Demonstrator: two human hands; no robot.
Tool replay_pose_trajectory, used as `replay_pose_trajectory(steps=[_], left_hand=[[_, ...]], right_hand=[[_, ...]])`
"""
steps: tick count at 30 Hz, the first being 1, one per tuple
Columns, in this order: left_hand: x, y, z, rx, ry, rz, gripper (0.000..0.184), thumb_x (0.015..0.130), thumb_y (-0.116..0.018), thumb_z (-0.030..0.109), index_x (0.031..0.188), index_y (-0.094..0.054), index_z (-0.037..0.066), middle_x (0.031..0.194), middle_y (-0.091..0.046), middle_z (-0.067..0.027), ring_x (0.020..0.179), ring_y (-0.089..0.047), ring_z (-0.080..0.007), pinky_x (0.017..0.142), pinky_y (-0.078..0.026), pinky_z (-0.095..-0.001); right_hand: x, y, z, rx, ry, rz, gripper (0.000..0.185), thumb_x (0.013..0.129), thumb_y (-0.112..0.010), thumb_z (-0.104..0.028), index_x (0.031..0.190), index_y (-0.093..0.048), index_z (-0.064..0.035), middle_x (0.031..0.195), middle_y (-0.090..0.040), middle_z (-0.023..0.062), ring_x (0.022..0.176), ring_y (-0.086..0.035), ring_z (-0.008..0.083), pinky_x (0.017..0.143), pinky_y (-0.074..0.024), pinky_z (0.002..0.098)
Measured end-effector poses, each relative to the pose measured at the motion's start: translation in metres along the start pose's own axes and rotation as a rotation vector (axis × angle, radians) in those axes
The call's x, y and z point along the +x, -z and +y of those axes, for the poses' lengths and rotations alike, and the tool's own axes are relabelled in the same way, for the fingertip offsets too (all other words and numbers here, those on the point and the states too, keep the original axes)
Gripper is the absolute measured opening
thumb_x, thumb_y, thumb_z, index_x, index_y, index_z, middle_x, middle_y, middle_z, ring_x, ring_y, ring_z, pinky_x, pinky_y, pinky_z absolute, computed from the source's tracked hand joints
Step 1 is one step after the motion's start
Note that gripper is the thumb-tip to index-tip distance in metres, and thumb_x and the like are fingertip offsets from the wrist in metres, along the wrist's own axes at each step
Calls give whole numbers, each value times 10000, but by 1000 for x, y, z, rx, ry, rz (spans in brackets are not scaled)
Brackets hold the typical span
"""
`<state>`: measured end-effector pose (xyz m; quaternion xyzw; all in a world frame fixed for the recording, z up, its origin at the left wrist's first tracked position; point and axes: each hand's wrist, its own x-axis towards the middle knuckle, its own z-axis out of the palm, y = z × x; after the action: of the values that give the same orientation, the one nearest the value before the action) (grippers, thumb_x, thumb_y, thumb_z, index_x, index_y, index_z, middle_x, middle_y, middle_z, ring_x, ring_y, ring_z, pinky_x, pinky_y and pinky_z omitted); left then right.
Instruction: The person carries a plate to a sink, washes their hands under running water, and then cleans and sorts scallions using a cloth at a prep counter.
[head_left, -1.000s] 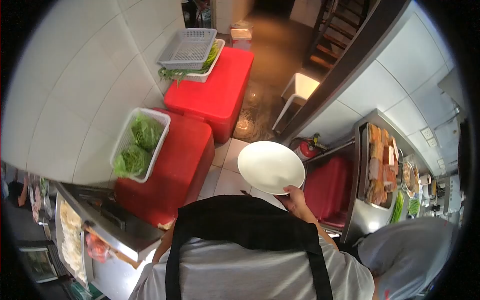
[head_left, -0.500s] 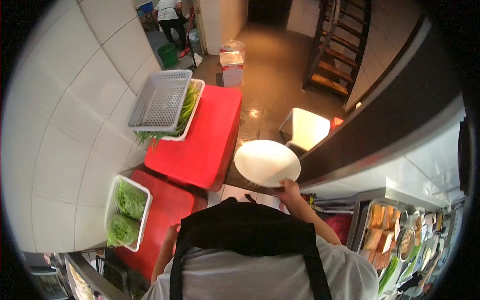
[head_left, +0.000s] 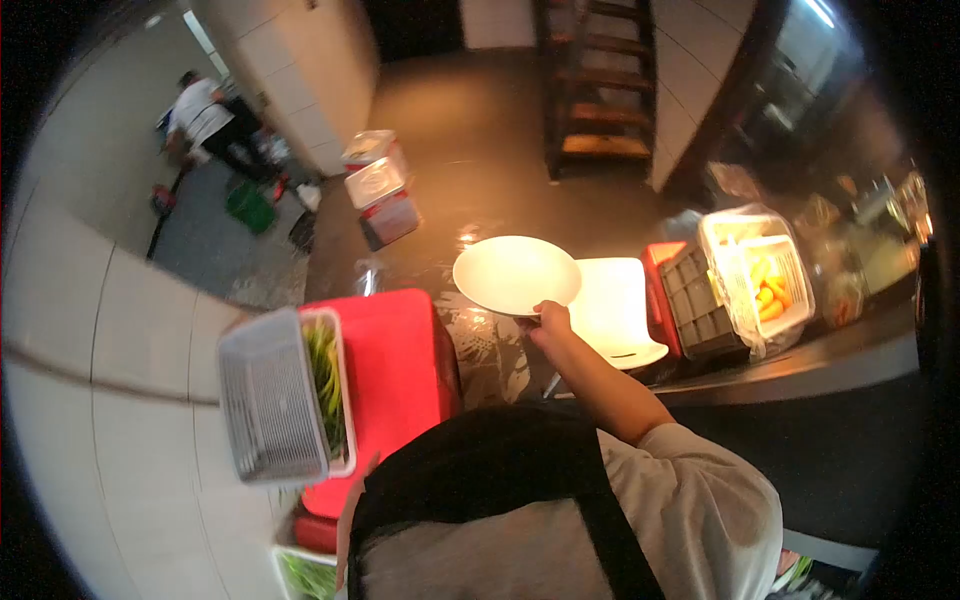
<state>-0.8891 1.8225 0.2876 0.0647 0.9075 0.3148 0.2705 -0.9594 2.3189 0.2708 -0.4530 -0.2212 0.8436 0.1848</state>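
Observation:
My right hand [head_left: 547,322] grips the near rim of a wide white bowl [head_left: 515,272], fingers closed on it. The bowl is held out in front of me at about waist height, its inside facing up and no food visible in it. Behind and to the right of it is a white plastic chair [head_left: 610,305], partly covered by the bowl and my forearm. My left hand is out of sight; at most a sliver of that arm shows beside my black apron.
Left stands a red lidded box [head_left: 395,345] carrying a grey basket [head_left: 272,400] and green stalks [head_left: 326,385]. Square tins [head_left: 378,185] sit on the wet floor. Right are a tub of orange pieces [head_left: 765,285] and a dark wall. Stairs [head_left: 603,100] and a bending person [head_left: 215,125] are farther off.
I have moved forward, past the dark wall's end, and the bowl came along in my right hand. The chair and orange tub now show more fully. My left hand has left the view.

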Motion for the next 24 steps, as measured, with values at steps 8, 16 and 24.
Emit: replay_pose_trajectory(steps=[8, 16, 24], left_hand=[[214, 113, 193, 176, -310, -97, 681, 760, -660, 57, 1368, -352, 58, 1262, -506, -204, 1179, -481, -299, 971, -379, -357], [400, 82, 189, 118, -43, -55, 609, 768, -670, 84, 1320, -412, 70, 1066, -545, -163, 966, -524, -257, 847, -406, -346], [615, 109, 325, 436, -180, -297, 505, 774, -663, 67, 1250, -498, 85, 809, -576, -109, 712, -547, -182, 662, -438, -310]], right_hand=[[105, -6, -74, 104, 56, 178, 463, 720, -409, 71, 1179, -348, 51, 1044, -465, 258, 846, -539, 416, 591, -471, 485], [213, 10, -121, 85, 37, 384, 420, 731, -419, 72, 1140, -350, 5, 1099, -449, 235, 937, -523, 400, 719, -470, 528], [258, -37, -181, 223, 145, 414, 517, 731, -401, 75, 1232, -299, 4, 1150, -455, 226, 970, -555, 397, 753, -526, 506]])
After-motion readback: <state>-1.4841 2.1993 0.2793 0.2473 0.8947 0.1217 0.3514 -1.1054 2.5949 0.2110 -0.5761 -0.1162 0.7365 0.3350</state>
